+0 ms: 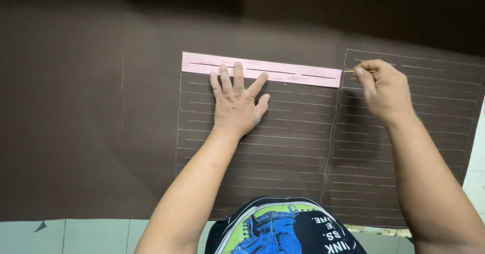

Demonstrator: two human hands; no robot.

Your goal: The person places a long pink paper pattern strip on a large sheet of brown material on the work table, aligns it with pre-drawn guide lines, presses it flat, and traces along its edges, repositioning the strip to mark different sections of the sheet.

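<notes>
Bare forearms; black shirt (283,228) with blue-green graphic print.

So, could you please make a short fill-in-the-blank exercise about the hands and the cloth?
1. The left hand presses flat on a long ____ paper strip.
2. The right hand pinches a thin ____-coloured marking stick.
3. The brown cloth carries rows of ____ lines.

Missing words: pink; yellow; white

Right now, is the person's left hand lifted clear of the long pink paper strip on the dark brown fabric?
No: the left hand lies flat with its fingertips pressing on the long pink paper strip, pinning it to the dark brown fabric.
</notes>
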